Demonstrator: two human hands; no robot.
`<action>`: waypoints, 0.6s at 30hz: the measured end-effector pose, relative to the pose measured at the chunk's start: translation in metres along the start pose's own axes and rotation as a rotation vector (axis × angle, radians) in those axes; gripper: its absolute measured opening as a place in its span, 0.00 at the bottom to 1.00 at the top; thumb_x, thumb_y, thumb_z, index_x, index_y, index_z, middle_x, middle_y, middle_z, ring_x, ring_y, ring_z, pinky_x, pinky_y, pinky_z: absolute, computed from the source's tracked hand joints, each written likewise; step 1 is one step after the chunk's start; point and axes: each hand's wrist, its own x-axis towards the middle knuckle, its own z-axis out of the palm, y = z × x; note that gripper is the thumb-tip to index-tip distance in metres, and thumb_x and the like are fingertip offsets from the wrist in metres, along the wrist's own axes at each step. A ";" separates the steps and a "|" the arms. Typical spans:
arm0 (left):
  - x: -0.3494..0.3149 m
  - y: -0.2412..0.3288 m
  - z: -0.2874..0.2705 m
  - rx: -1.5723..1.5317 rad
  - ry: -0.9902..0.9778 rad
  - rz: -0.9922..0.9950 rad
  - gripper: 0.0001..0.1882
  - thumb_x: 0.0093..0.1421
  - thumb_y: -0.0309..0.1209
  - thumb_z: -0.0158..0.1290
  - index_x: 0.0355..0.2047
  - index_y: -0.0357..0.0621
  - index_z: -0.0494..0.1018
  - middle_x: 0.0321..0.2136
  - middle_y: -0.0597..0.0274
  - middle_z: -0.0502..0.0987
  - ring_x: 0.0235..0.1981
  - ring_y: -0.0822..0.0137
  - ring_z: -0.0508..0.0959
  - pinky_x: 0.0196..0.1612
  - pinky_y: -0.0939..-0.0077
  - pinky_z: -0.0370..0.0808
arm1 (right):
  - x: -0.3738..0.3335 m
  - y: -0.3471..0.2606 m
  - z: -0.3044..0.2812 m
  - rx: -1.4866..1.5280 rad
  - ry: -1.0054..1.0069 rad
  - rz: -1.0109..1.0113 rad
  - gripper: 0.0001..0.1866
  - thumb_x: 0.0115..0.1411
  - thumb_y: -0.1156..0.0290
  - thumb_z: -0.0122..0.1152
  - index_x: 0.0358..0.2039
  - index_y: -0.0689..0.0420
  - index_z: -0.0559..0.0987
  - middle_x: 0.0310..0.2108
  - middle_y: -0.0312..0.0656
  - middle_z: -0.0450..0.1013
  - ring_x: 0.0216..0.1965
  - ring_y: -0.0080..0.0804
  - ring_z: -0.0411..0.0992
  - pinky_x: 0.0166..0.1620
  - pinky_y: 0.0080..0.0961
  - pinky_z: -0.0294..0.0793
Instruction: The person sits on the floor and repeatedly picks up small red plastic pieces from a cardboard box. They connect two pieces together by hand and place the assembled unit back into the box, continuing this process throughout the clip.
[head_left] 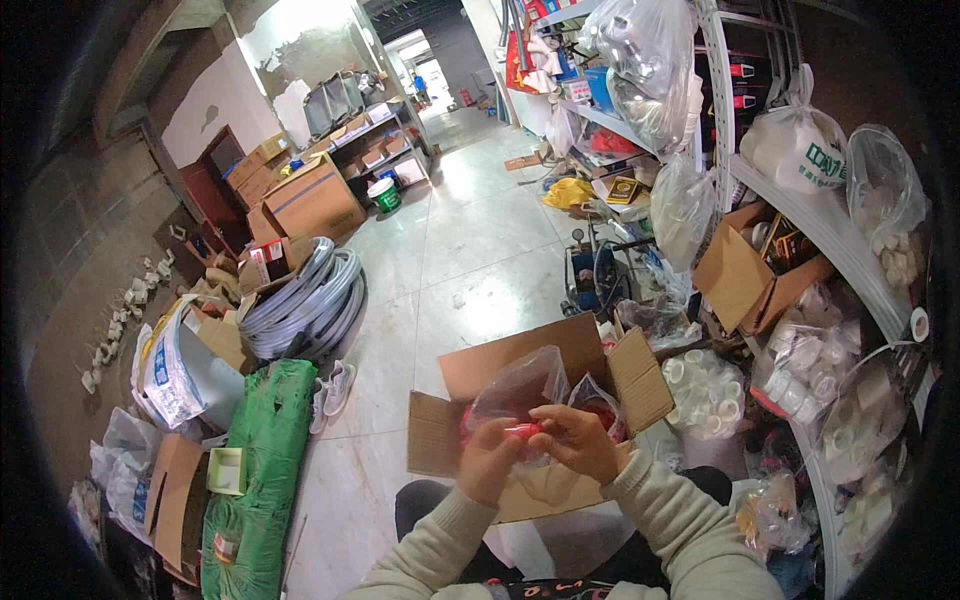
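Observation:
In front of me stands an open cardboard box (515, 365) with its flaps spread out. Clear plastic bags (530, 385) rise from inside it, and red items (600, 412) show through the plastic. Over the box, my left hand (488, 458) and my right hand (580, 442) meet, fingers closed around a small shiny red object (524, 430). The fingers cover much of it, so its exact kind cannot be made out. Both forearms, in cream sleeves, reach in from the lower edge.
To the left are a long green wrapped bundle (262, 450), a coil of grey hose (310, 305) and white shoes (335, 392). Shelving (825, 215) with bagged white pipe fittings (703, 390) lines the right. Farther off stands a green bucket (384, 196).

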 end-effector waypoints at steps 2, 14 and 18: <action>-0.003 0.000 0.003 0.109 0.029 0.048 0.12 0.54 0.25 0.51 0.40 0.37 0.67 0.35 0.58 0.73 0.35 0.68 0.73 0.39 0.76 0.71 | -0.009 0.010 0.002 0.042 -0.009 0.098 0.16 0.53 0.68 0.59 0.40 0.60 0.72 0.25 0.37 0.72 0.22 0.19 0.68 0.25 0.17 0.70; -0.003 0.003 0.005 0.043 0.069 0.049 0.13 0.54 0.23 0.49 0.41 0.35 0.65 0.35 0.54 0.72 0.31 0.66 0.74 0.36 0.74 0.72 | -0.004 0.002 0.004 0.007 -0.023 0.183 0.15 0.50 0.67 0.61 0.36 0.62 0.75 0.31 0.47 0.74 0.31 0.27 0.73 0.32 0.21 0.72; -0.003 0.000 -0.001 -0.007 0.037 0.028 0.10 0.55 0.21 0.49 0.39 0.40 0.68 0.36 0.56 0.74 0.37 0.65 0.75 0.40 0.72 0.73 | -0.003 -0.001 -0.004 -0.123 -0.114 0.303 0.11 0.49 0.66 0.61 0.29 0.62 0.77 0.27 0.46 0.74 0.28 0.30 0.73 0.29 0.22 0.71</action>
